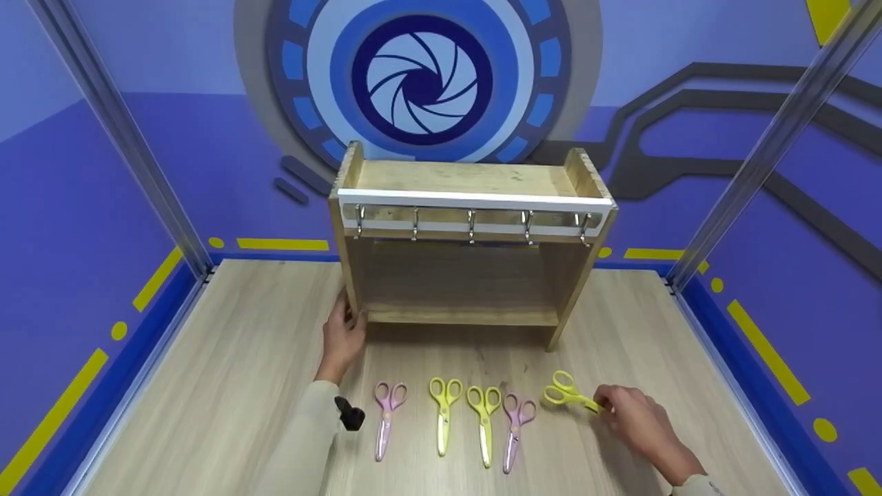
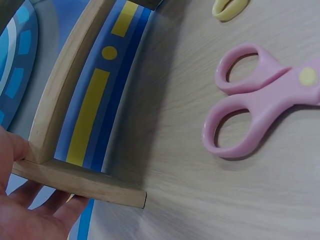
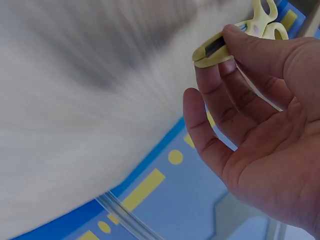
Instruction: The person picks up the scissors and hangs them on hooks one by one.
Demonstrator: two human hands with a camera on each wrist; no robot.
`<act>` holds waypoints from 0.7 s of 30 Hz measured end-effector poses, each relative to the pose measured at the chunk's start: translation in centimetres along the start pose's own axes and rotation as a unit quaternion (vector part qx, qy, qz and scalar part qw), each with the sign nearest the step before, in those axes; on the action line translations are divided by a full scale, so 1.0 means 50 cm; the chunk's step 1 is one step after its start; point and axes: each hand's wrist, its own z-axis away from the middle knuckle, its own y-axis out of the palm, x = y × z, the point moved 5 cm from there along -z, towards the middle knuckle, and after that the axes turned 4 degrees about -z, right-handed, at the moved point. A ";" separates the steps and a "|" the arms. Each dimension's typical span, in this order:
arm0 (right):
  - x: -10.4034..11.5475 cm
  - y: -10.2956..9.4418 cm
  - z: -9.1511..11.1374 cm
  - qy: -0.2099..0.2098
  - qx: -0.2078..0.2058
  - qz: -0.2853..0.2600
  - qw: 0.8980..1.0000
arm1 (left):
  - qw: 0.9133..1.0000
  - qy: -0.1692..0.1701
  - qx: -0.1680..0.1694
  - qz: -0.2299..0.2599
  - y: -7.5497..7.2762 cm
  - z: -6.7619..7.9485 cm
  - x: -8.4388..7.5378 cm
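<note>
My right hand (image 1: 637, 420) pinches a pair of yellow scissors (image 1: 566, 391) by the blade end, handle loops pointing away to the left. In the right wrist view the thumb and fingertips press on the blades (image 3: 215, 48). My left hand (image 1: 343, 341) grips the lower left side panel of a wooden rack (image 1: 462, 317), thumb on one face and fingers behind, as the left wrist view shows. Along the rack's upper front runs a white rail (image 1: 475, 200) with several metal hooks (image 1: 472, 226), all bare.
On the table before the rack lie pink scissors (image 1: 384, 420), yellow scissors (image 1: 444, 415), another yellow pair (image 1: 484, 424) and another pink pair (image 1: 514, 430), loops toward the rack. Metal posts (image 1: 131, 138) and blue printed walls (image 1: 207, 158) enclose the table.
</note>
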 end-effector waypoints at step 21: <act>0.103 -0.238 -0.005 -0.160 -0.283 -0.035 0.945 | 1.000 0.005 0.005 0.000 -0.001 0.003 0.002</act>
